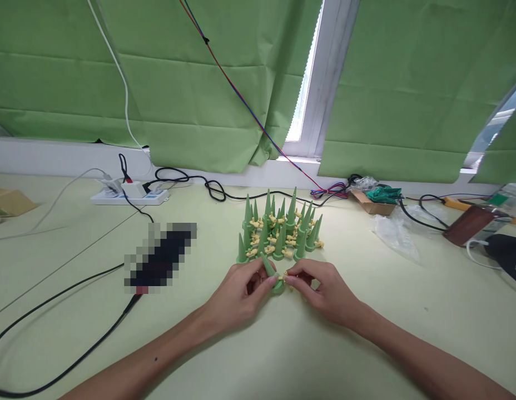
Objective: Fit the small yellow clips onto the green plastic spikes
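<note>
Between the thumb and fingers of my left hand [245,283] is a green cone [268,265] with a round base, tilted a little to the left. My right hand [318,283] pinches a small yellow piece [282,278] against the cone's right side. Whether the piece is fixed to the cone I cannot tell, as fingertips hide part of it. Just beyond both hands stands a cluster of several upright green cones [279,241], with small yellow pieces [287,253] on and among them.
To the left lies a pixelated dark device [162,261] with a black cable. A white power strip [130,194] sits at the back left. A cardboard box [372,203], clear plastic wrap [393,236] and a reddish-brown bottle [470,224] stand at the right.
</note>
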The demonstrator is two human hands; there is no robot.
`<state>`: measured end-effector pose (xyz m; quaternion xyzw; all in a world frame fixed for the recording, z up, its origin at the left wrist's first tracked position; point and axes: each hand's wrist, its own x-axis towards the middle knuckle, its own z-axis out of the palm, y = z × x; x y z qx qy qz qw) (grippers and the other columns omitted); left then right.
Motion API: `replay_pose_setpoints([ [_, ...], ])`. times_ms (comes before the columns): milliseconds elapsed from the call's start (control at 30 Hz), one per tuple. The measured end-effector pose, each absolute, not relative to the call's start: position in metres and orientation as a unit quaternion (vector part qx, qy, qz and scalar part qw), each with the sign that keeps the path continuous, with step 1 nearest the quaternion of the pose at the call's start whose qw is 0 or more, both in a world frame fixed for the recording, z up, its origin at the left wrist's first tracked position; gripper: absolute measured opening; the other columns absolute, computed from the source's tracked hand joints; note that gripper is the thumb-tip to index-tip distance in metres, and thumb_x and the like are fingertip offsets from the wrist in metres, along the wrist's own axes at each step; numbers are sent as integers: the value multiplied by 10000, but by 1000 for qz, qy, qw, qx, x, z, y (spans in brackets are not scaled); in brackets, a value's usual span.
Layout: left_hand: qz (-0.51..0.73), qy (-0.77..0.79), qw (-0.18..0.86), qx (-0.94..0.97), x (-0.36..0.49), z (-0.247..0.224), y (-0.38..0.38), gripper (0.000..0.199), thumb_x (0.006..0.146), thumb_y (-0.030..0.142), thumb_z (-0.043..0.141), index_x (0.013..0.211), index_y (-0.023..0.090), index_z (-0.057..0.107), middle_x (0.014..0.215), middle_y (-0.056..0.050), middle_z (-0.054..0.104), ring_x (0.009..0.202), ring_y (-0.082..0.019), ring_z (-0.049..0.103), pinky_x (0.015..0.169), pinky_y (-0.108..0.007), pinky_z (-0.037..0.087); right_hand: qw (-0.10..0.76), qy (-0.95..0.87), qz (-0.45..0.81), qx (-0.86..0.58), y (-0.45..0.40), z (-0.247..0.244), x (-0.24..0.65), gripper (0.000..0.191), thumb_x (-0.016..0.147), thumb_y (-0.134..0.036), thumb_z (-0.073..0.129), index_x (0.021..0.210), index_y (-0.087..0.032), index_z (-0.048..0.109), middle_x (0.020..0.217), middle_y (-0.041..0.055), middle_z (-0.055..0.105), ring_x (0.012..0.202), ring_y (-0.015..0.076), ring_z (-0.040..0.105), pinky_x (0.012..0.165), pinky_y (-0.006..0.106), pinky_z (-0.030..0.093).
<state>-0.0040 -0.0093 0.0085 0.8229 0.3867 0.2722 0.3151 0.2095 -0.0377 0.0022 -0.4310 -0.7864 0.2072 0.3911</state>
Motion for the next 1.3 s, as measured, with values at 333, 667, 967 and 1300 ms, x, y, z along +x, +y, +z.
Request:
replay_pose_setpoints([
  [333, 292, 366, 284, 837, -3, 8, -10, 236, 968, 350, 499, 918, 154, 621, 633, 37, 504, 574, -102, 436, 515, -213, 325, 388, -781, 221, -437, -38, -1, 208, 167, 947, -262, 550, 847, -168, 644, 672, 6, 613, 587, 125, 512, 530, 232, 358],
  [667, 309, 277, 198, 888, -7, 4, -10, 186, 964, 205, 509, 1109, 178, 623, 795, -1, 575, 628, -97, 490, 592, -201, 390, 368, -774, 260, -445, -37, 2, 206, 206, 949, -245, 506, 781, -170, 599, 586, -35, 502, 529, 101, 424, 502, 220, 312],
  [967, 325, 237, 161, 901, -8, 4, -8, 233, 951, 159, 506, 1128, 169, 658, 803, -28, 596, 668, -113, 538, 603, -202, 415, 375, -724, 346, -464, -35, 0, 205, 239, 942, -295, 523, 741, -173, 566, 542, -56, 404, 505, 98, 347, 472, 226, 266],
  [1300, 310, 337, 306, 835, -5, 9, -11, 161, 934, 265, 516, 1072, 186, 546, 764, 18, 595, 504, -76, 441, 485, -194, 347, 426, -699, 326, -472, -36, 5, 208, 266, 957, -345, 527, 755, -175, 564, 574, -40, 455, 514, 102, 394, 479, 229, 298],
])
